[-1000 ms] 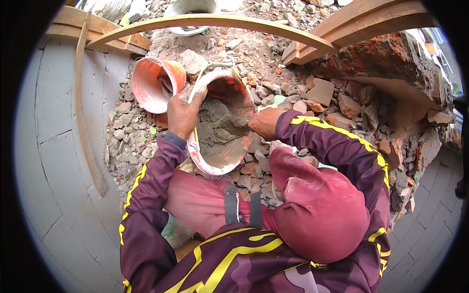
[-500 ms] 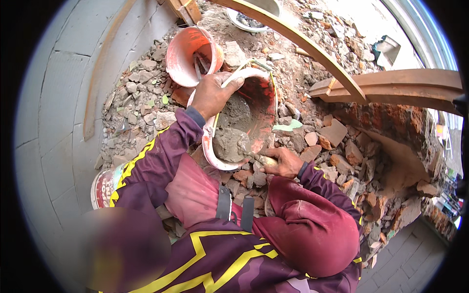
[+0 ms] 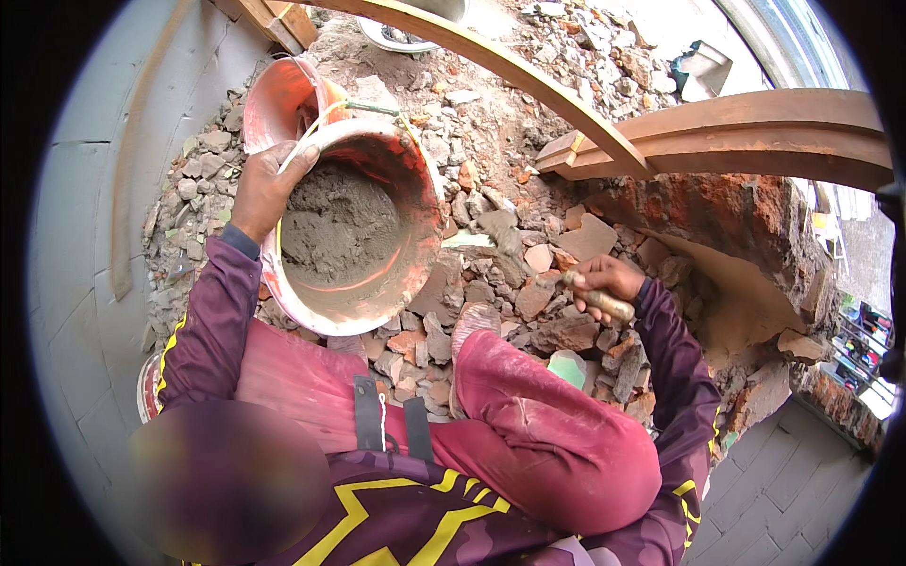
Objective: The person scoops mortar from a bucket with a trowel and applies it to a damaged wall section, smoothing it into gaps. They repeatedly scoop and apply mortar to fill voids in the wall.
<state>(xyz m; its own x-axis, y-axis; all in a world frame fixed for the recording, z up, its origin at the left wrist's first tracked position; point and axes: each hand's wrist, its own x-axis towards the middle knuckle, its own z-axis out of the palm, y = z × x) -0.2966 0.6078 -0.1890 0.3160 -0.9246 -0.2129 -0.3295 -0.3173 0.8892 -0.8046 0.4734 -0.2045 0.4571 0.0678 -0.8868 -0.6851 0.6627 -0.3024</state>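
My left hand (image 3: 267, 189) grips the far-left rim of a bucket (image 3: 429, 203) with an orange-red inside wall and a pale rim. Grey wet mortar (image 3: 340, 226) fills its lower part. To the right of the bucket, my right hand (image 3: 609, 280) is closed round the handle of a trowel (image 3: 612, 307). Its blade points away to the upper left, over the broken rubble, and looks coated in grey mortar. The blade's outline blends with the stones beneath. A yellow and green strap or handle (image 3: 373, 108) runs along the bucket's far edge.
A second orange-red bucket (image 3: 274, 99) stands behind the first. Curved wooden pieces (image 3: 717, 156) cross the far right, near a broken brick wall edge (image 3: 727, 217). Loose rubble (image 3: 557, 330) covers the ground. A pale basin (image 3: 401, 38) sits at the back.
The trowel has come out of the bucket and moved right, over the rubble. The bucket now appears farther left and more upright, with my left hand still on its rim.
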